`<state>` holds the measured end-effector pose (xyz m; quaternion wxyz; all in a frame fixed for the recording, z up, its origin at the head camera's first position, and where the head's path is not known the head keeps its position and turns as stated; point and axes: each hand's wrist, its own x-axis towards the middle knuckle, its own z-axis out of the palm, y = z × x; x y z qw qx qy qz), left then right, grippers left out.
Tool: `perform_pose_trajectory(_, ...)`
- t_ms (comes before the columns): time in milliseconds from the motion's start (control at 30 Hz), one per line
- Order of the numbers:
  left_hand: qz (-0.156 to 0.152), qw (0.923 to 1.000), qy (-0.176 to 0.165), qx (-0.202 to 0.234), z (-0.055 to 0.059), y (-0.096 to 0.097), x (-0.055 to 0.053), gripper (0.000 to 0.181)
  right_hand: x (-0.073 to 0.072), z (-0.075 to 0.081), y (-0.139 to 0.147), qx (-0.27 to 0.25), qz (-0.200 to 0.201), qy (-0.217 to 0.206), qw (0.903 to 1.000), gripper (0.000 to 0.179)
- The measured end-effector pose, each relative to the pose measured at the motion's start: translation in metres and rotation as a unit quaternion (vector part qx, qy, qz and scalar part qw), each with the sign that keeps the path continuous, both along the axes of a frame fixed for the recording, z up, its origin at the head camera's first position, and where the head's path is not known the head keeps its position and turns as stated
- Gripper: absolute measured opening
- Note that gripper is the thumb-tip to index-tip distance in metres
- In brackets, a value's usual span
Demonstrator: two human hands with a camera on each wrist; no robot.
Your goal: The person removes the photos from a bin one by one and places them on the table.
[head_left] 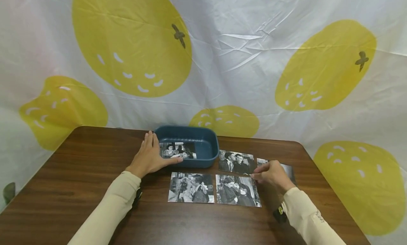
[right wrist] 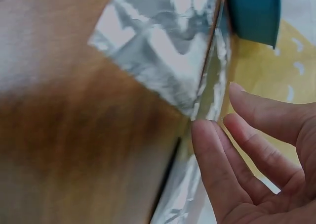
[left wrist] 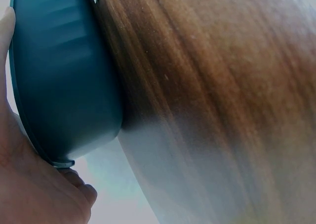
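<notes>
A blue rectangular container (head_left: pixel 207 146) stands at the back of the table with a black-and-white photo (head_left: pixel 178 150) inside. My left hand (head_left: pixel 149 156) holds its left front corner, thumb along the front rim; the left wrist view shows the same hand (left wrist: pixel 34 179) around the container's end. My right hand (head_left: pixel 274 174) has its fingertips at the lower right corner of a couple photo (head_left: pixel 236 162) beside the container. In the right wrist view, thumb and fingers of that hand (right wrist: pixel 266 159) stand apart. Behind it lies another photo (head_left: pixel 289 172), partly hidden.
Two more black-and-white photos lie side by side in front: one at left (head_left: pixel 190 187), one at right (head_left: pixel 237 190). The brown wooden table (head_left: pixel 79 174) ends at a white curtain (head_left: pixel 235 79) printed with yellow fruit.
</notes>
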<state>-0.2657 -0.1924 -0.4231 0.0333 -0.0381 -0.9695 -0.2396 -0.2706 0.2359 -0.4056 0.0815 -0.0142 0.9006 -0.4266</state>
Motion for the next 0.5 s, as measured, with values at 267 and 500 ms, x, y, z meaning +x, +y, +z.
perform_pose_trajectory(267, 0.001, 1.0, 0.003, -0.001, 0.001, 0.0, 0.001, 0.142, -0.016, 0.028, -0.027, -0.095, 0.034, -0.036, 0.9942, 0.028)
perform_pose_trajectory(500, 0.0, 1.0, -0.005, -0.001, -0.001, 0.0, -0.001, 0.142, -0.033, 0.05, -0.072, -0.143, 0.076, -0.057, 0.9852, 0.03)
